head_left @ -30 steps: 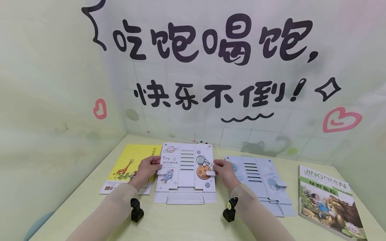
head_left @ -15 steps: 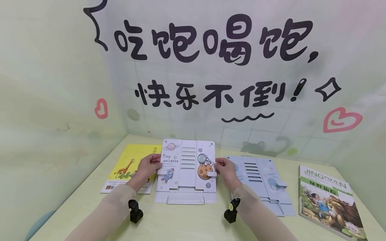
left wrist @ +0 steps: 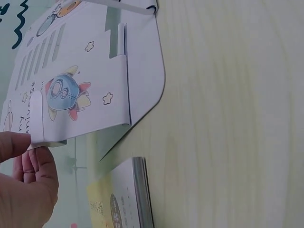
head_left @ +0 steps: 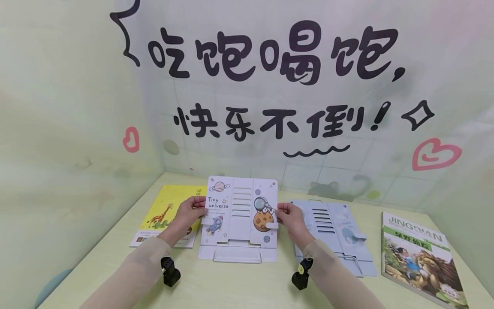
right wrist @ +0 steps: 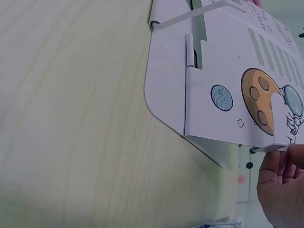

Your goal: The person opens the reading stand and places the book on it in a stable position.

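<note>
A white book stand [head_left: 241,223] printed with a planet, a rocket and an astronaut stands in the middle of the table, its back panel tilted up from its base plate. My left hand [head_left: 190,213] pinches the panel's left edge between thumb and fingers, beside the small side clip. On the opposite edge, my right hand [head_left: 290,216] pinches the panel the same way. In the left wrist view the thumb of my left hand [left wrist: 28,180] lies on the front face, with curled fingers behind. The right wrist view has my right hand [right wrist: 283,183] at the clip by the orange planet.
A yellow book [head_left: 158,214] with a giraffe lies left, partly behind my left arm. To the right lies a pale blue book stand [head_left: 332,227], folded flat, partly under my right forearm. A thick book [head_left: 422,257] lies at the far right. Behind the table hangs a printed cloth [head_left: 247,163].
The white book stand's back panel has tilted further upright, with both hands keeping hold of its side edges. Both forearms have shifted slightly outward.
</note>
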Demonstrator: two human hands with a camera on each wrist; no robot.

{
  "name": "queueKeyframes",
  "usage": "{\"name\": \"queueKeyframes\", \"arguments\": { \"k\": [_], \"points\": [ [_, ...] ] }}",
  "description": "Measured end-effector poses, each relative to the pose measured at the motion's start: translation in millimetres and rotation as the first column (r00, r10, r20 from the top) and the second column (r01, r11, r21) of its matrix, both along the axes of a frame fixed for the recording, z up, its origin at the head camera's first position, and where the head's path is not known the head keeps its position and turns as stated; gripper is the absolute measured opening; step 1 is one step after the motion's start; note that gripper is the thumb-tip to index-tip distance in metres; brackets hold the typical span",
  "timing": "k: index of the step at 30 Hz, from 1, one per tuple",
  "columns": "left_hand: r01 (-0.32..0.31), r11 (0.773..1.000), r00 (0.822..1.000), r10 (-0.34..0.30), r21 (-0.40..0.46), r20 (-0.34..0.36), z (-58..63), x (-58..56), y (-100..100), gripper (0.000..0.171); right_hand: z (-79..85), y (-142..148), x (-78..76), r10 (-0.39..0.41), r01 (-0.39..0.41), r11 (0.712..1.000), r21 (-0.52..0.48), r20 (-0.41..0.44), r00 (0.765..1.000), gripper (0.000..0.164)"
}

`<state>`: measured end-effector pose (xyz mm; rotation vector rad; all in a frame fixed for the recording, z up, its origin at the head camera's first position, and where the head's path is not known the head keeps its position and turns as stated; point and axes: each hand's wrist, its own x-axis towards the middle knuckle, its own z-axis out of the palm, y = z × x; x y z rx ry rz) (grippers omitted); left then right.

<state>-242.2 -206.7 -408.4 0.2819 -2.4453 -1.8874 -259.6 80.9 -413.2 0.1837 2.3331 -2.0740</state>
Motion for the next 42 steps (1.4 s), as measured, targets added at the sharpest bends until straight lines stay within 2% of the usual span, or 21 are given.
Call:
{"name": "queueKeyframes", "arguments": {
  "k": [9,15,19,22,26,28,32,36,42],
  "points": [
    [0.024,0.998,0.999,-0.025,0.058,0.025,4.5,2.2,-3,0.037,-3.6,4,6.7,0.029,-0.029,0.999,0.018,-0.036,0.999,0.017],
    [0.041,0.998,0.999,-0.042,0.057,0.031,8.4,5.9,-4,0.038,-1.9,7,12.3,0.054,-0.052,0.998,0.032,-0.079,0.995,0.016],
    [0.040,0.999,0.999,-0.039,0.037,-0.022,12.3,5.4,-5,0.040,-1.9,8,14.9,0.058,-0.055,0.998,0.031,-0.100,0.993,0.016],
    [-0.011,1.000,0.995,0.009,-0.019,-0.104,19.7,2.1,-2,0.039,-2.2,10,16.3,0.053,-0.050,0.998,0.031,-0.109,0.993,0.016],
    [-0.096,0.992,0.968,0.074,-0.083,-0.239,34.6,-5.0,7,0.035,-2.5,11,18.8,0.053,-0.051,0.998,0.021,-0.112,0.992,0.016],
    [-0.104,0.990,0.949,0.069,-0.098,-0.308,42.3,-9.0,12,0.033,-2.6,12,19.8,0.054,-0.052,0.998,0.020,-0.119,0.991,0.016],
    [-0.068,0.985,0.909,-0.003,-0.156,-0.417,56.0,-16.0,30,0.029,-2.6,12,21.3,0.048,-0.047,0.999,0.012,-0.127,0.991,0.016],
    [-0.028,0.970,0.872,-0.095,-0.242,-0.481,65.9,-21.2,51,0.027,-3.2,12,22.8,0.043,-0.044,0.999,-0.006,-0.132,0.990,0.017],
    [0.054,0.922,0.830,-0.255,-0.383,-0.496,75.7,-28.1,79,0.026,-4.0,10,24.8,0.034,-0.038,0.999,-0.022,-0.142,0.989,0.017]
  ]
}}
